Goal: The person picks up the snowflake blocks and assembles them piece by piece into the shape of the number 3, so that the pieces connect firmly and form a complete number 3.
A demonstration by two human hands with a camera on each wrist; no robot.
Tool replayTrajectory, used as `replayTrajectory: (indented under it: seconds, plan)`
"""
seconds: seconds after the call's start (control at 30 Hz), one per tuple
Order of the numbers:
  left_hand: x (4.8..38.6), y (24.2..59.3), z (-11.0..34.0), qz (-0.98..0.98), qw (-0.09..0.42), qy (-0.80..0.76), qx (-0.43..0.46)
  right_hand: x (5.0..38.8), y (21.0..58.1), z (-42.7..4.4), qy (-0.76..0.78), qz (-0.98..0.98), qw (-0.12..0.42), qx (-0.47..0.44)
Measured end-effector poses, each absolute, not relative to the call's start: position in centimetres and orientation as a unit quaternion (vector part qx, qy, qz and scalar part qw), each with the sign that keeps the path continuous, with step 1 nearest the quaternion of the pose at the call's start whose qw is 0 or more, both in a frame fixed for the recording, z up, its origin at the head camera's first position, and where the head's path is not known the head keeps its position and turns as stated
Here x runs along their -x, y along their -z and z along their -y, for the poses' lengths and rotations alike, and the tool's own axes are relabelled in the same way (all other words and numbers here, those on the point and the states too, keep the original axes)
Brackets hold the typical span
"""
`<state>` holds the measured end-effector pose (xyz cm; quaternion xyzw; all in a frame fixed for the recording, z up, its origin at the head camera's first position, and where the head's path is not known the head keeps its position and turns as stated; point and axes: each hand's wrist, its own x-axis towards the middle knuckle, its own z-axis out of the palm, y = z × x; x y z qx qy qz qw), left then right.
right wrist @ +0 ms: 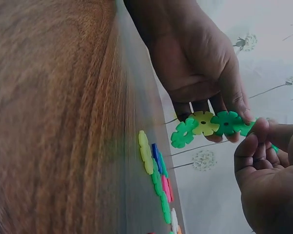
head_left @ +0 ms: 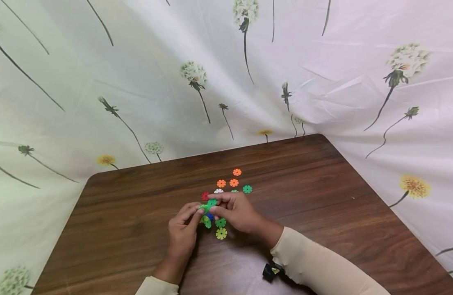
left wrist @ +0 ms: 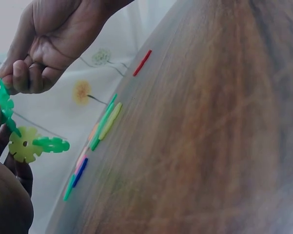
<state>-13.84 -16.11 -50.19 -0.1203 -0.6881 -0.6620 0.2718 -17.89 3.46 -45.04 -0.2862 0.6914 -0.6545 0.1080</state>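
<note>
Both hands meet over the table around a short chain of flower-shaped interlocking discs, green and yellow (right wrist: 205,124). My left hand (head_left: 183,229) holds this chain, thumb in front and fingers behind it, as the right wrist view shows. At the chain's end my right hand (head_left: 242,212) pinches a green disc (head_left: 212,202) between thumb and fingers. That disc meets the chain's end green disc (right wrist: 228,123); fingertips partly hide the joint. Another green disc (left wrist: 51,144) stands out from the yellow disc (left wrist: 25,144) in the left wrist view.
Loose discs lie flat around the hands: several orange (head_left: 234,182), green (head_left: 247,189), red (head_left: 205,196), white (head_left: 218,191), blue (head_left: 210,217) and yellow-green (head_left: 221,233). A black object (head_left: 269,272) is by the right sleeve. A flower-printed curtain (head_left: 145,82) hangs behind the wooden table (head_left: 322,196).
</note>
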Motion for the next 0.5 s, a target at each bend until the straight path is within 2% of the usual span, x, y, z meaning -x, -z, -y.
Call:
replayTrajectory:
  seconds: [0.5]
  plan:
    - [13.91,50.32,16.21,0.678,0.29,0.656,0.163,17.85,45.55,-3.32,0.667,-0.678,0.116,0.287]
